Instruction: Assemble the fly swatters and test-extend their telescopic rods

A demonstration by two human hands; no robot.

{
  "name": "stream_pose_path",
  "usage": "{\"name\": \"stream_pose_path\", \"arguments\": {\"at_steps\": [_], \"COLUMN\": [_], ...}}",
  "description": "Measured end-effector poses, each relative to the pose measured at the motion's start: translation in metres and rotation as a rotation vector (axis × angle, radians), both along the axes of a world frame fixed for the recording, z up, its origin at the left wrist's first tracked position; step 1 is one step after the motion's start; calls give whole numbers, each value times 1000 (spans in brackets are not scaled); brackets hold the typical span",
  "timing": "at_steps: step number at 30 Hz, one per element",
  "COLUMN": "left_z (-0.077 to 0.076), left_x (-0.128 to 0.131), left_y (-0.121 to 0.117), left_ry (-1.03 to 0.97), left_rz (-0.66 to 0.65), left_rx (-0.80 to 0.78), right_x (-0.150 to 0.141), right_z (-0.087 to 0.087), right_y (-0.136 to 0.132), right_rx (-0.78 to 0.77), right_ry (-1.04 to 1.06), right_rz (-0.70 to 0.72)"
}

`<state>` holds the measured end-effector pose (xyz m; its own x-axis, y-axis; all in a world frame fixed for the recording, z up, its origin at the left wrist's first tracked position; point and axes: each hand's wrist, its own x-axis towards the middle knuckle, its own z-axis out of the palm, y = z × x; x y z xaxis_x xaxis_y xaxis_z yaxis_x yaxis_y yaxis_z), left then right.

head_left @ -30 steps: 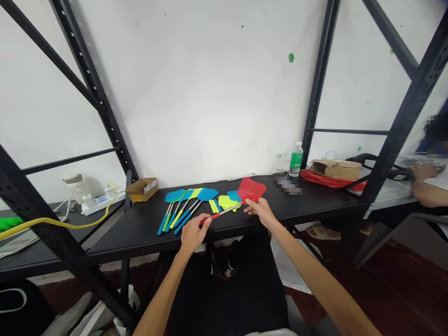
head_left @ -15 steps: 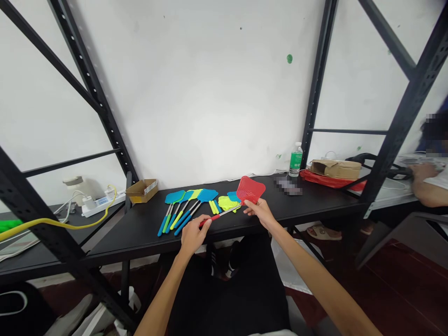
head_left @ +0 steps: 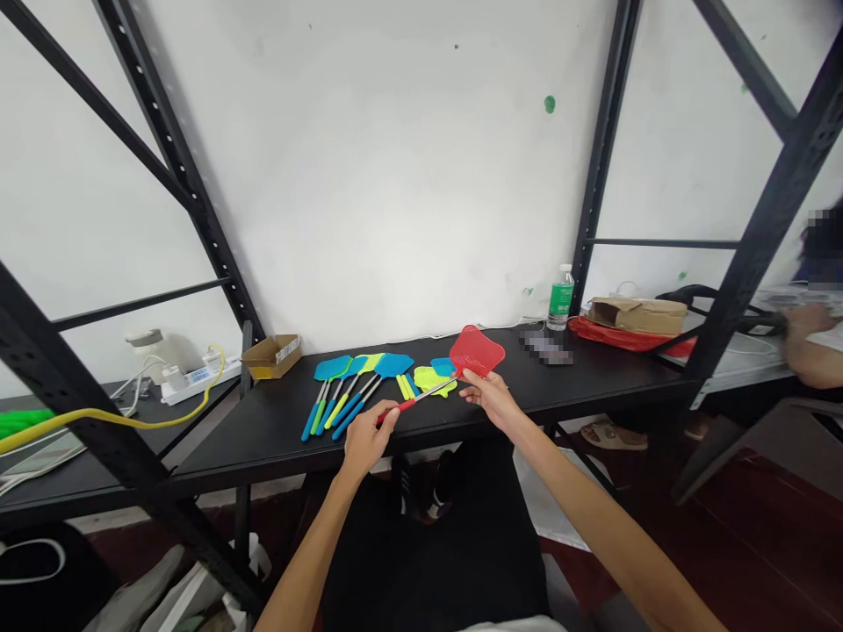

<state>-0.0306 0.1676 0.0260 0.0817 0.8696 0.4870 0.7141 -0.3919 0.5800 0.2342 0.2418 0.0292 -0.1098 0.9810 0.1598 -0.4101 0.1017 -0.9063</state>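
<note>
Just now, the red fly swatter (head_left: 478,353) shows its head at a slightly different tilt than half a second ago, while both my grips match, so I judge it is being turned in hand, not set down. I hold it above the black tabletop (head_left: 263,430). At its near end, my left hand (head_left: 366,435) is closed around the handle; at its far end, my right hand (head_left: 495,401) pinches the neck, other fingers loosely curled. Left of it lie blue, green and yellow fly swatters (head_left: 393,365); farther right stands a green-labelled bottle (head_left: 560,301).
</note>
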Motion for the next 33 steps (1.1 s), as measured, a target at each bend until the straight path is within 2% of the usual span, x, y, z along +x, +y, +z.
{"name": "stream_pose_path", "arguments": {"at_steps": [11, 21, 33], "left_z": [-2, 0, -2], "left_x": [-1, -1, -6], "left_y": [1, 0, 3], "left_ry": [3, 5, -20], "left_rz": [-10, -62, -119], "left_rx": [8, -14, -52], "right_x": [-4, -13, -16], "right_z": [0, -4, -1], "right_y": [-2, -4, -9], "right_rx": [-41, -47, 2], "right_ry": [80, 157, 108], "right_rz": [31, -8, -54]}}
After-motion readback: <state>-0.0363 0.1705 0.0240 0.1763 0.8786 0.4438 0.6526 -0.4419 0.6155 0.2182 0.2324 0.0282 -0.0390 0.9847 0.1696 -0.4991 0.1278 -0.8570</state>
